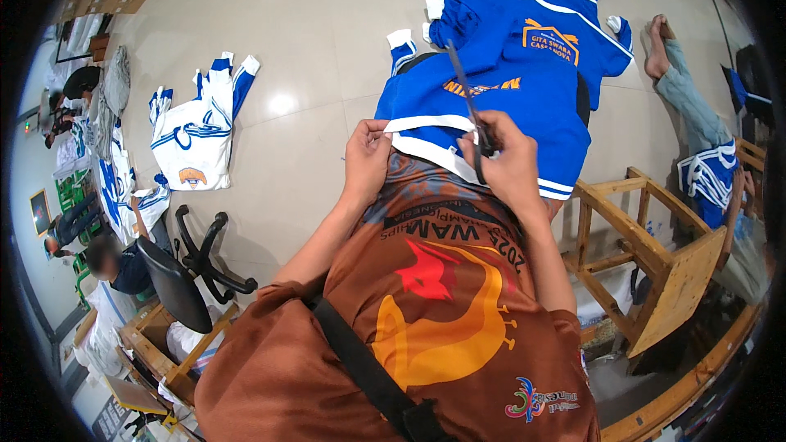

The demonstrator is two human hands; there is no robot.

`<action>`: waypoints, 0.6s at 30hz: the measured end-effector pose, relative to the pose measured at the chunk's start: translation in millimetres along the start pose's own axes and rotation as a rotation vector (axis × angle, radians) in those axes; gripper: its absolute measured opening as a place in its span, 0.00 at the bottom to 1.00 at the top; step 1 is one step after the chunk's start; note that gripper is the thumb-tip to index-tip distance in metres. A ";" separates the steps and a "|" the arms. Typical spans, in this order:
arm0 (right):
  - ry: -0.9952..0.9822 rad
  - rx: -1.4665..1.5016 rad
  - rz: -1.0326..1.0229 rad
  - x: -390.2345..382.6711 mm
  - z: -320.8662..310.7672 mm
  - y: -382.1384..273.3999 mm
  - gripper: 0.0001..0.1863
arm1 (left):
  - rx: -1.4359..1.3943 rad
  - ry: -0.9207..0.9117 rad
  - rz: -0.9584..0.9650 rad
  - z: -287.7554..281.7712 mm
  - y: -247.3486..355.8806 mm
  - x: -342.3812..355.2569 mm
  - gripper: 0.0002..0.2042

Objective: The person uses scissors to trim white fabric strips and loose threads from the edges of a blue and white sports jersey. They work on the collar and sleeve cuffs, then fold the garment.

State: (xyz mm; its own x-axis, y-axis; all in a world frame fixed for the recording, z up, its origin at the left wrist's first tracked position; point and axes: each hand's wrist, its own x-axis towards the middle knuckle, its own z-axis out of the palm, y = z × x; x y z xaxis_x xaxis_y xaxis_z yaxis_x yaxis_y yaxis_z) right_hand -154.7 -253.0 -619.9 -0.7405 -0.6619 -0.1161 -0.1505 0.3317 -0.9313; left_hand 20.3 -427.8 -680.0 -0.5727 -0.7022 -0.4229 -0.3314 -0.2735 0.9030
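A blue garment with white trim and orange lettering lies across my lap. My left hand pinches the left end of its white band between thumb and fingers. In my right hand is a pair of dark scissors, its fingers around the handles. The blades point up and away over the blue cloth, near the right end of the band. Whether any cloth lies between the blades, I cannot tell.
More blue garments lie on the floor ahead, and a white-and-blue one at left. A wooden stool stands at right, near a seated person's leg. At left are a black swivel chair and other people.
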 end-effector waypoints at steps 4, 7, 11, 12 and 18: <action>-0.145 -0.078 0.081 24.6 28.8 7.8 0.19 | -0.364 -0.013 -0.168 5.8 4.8 -0.8 0.10; -0.113 -0.132 -0.088 30.0 40.4 17.8 0.19 | -0.423 0.013 -0.102 6.1 7.8 -1.6 0.12; -0.077 -0.166 -0.064 24.3 32.7 15.4 0.21 | -0.456 0.019 -0.136 -0.3 12.9 -1.4 0.12; -0.048 -0.191 -0.072 23.5 29.5 14.3 0.21 | -0.459 0.030 -0.124 -1.2 11.3 -2.2 0.13; 0.012 -0.377 -0.005 24.8 11.4 11.3 0.24 | -0.519 0.028 -0.109 2.5 12.8 -2.1 0.12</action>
State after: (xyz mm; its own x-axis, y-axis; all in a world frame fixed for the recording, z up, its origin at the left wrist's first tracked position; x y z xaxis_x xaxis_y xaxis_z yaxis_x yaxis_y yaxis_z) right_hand -167.2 -273.4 -637.2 -0.7462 -0.6573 -0.1059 -0.3830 0.5539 -0.7393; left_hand 15.4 -428.1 -667.8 -0.5329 -0.6673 -0.5204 0.0312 -0.6300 0.7759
